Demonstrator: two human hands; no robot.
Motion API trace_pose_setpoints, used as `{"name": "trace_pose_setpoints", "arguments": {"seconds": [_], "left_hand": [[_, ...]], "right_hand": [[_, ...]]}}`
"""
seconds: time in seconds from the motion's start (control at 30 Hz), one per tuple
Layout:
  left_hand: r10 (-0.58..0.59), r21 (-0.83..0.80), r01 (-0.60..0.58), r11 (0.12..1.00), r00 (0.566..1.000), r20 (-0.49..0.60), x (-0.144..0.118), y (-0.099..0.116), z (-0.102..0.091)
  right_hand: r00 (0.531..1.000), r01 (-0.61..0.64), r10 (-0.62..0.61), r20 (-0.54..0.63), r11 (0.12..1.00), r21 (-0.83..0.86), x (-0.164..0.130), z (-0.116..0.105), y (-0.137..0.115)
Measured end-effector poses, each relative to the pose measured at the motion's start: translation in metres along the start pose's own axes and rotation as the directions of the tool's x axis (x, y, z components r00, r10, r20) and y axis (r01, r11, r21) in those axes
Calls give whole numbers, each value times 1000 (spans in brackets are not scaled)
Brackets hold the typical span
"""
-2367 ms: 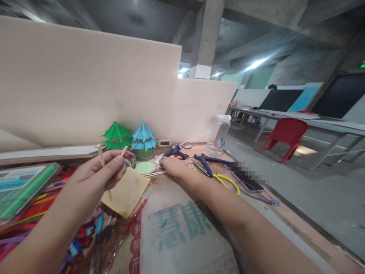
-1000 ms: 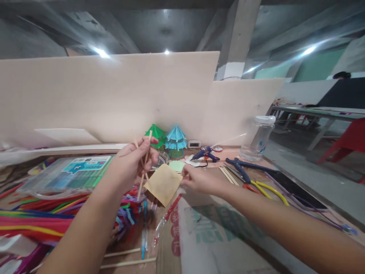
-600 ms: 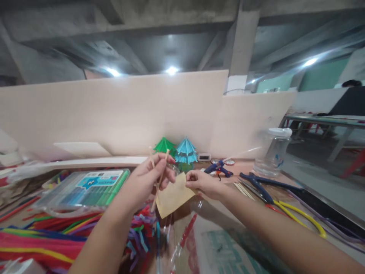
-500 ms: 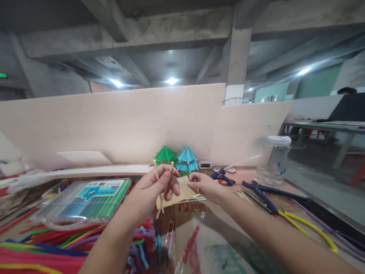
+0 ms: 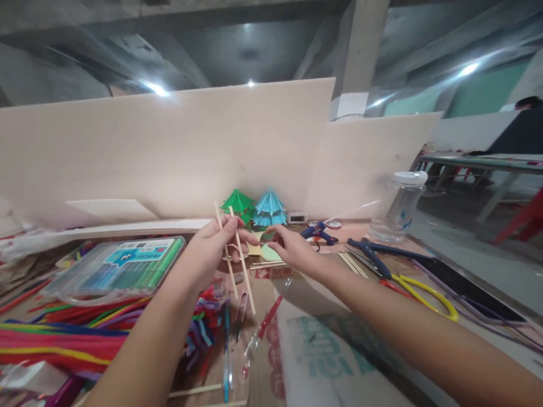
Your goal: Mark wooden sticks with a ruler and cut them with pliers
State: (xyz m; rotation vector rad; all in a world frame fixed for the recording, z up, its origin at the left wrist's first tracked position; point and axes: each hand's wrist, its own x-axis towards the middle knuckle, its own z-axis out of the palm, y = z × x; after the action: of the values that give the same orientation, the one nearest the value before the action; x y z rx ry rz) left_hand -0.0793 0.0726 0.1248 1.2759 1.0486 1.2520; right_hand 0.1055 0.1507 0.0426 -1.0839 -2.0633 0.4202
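Observation:
My left hand [image 5: 218, 234] is closed on two thin wooden sticks [image 5: 245, 271], which tilt steeply and stand slightly apart. Its other fingers are loosely curled. To its right, my right hand [image 5: 292, 249] has thumb and index finger parted, with nothing visible between them. Below and behind that hand lie a yellowish-green paper sheet [image 5: 270, 254] and a few more wooden sticks [image 5: 268, 264]. A green tiered paper tree [image 5: 237, 204] and a blue one [image 5: 270, 208] stand behind both hands, against the board.
A marker case [image 5: 127, 265] and many pipe cleaners [image 5: 63, 339] fill the left side. On the right are a glue gun [image 5: 318, 232], loose sticks [image 5: 353, 263], dark-handled pliers [image 5: 373, 257], yellow-handled scissors [image 5: 428, 294] and a clear jar [image 5: 396, 209]. A red-capped pen [image 5: 269, 316] lies in front.
The two sticks, crossed before, are now spread nearly parallel in my left hand. My right hand's thumb and index finger have parted from a pinch. The camera view has tilted downward.

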Motion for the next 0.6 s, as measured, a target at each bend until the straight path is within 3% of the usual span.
{"name": "trace_pose_setpoints", "arguments": {"seconds": [0.1,0.13,0.2,0.27,0.3,0.33,0.4,0.53,0.6], "left_hand": [[-38,-42,36,998,998,-44,8,-10,11],[-60,-51,58,997,997,-43,10,-14,18],[-108,-47,108,993,994,-8,11,-24,33],[-144,-8,145,989,988,50,10,-34,45],[-154,24,153,988,985,80,10,-38,49],[-161,66,154,986,981,106,9,-42,50],[-154,170,131,977,979,134,9,-48,48],[-71,386,-2,923,982,175,19,-58,43],[-42,464,-89,881,963,265,30,-66,54]], "right_hand": [[983,185,-184,12,980,-75,-20,-14,-12],[936,351,-351,35,921,-171,-27,-19,-17],[788,592,-613,65,722,-359,-41,-26,-25],[669,669,-740,70,557,-492,-54,-33,-30],[639,673,-768,46,528,-518,-60,-36,-30],[627,668,-779,-2,538,-514,-66,-40,-30],[652,633,-745,-139,637,-440,-77,-51,-27],[761,462,-540,-359,840,-285,-96,-89,-20],[767,359,-413,-491,911,-204,-103,-113,-19]]}}
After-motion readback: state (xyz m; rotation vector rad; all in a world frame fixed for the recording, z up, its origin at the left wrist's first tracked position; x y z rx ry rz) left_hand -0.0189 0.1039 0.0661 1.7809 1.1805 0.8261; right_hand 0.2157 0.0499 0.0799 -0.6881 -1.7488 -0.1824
